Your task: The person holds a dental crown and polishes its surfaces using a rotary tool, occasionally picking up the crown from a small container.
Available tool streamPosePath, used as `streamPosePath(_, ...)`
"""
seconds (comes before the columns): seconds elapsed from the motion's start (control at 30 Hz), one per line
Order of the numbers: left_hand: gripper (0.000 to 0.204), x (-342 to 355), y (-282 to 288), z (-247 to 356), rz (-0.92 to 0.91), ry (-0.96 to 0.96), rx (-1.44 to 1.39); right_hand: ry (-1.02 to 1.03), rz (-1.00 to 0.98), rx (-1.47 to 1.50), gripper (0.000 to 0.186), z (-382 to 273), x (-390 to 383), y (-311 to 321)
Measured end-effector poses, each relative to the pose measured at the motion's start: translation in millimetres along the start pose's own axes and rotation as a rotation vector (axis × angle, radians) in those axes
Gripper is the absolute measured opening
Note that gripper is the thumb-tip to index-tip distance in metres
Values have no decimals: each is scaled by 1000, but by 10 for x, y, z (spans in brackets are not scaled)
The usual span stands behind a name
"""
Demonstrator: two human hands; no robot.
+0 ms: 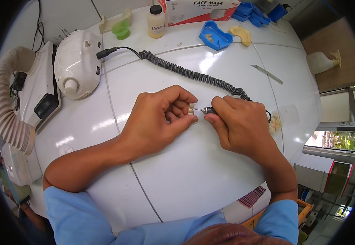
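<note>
Between the thumb and fingertips of my left hand [153, 120] is a small cream-coloured dental piece [191, 109], shaped like a few joined teeth. My right hand [242, 124] is closed round a rotary handpiece [209, 110] with a dark grip and a metal nose. Its thin bur [198, 109] points left and reaches the dental piece; whether it touches cannot be made out. A black coiled cord [189, 74] runs from behind my right hand to a white micromotor control box [77, 65] at the far left.
A beige ribbed hose [12, 94] curves along the left edge. At the back stand a bottle with a black cap [156, 22], a green cup [121, 30], a mask box [202, 12] and a blue tray [216, 36]. A knife [267, 74] lies at the right.
</note>
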State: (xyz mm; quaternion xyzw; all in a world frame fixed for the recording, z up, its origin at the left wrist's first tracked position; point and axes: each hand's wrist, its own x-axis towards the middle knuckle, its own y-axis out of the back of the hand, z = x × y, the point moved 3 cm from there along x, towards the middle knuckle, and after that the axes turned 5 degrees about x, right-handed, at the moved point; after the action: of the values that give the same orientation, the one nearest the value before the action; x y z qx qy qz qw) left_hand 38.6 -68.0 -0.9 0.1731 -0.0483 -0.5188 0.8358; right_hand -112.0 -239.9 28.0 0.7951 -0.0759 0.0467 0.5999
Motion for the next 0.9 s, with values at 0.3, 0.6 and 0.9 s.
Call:
streamPosePath(0.3,31,3,-5,2,-3,-26,21,16,11,13,27,-13,30,-14)
streamPosePath(0.6,30,-4,1,2,-3,-27,26,16,2,4,27,-12,39,-8)
streamPosePath(0.9,28,2,19,1,-41,-15,-65,-2,71,47,30,58,-15,-21)
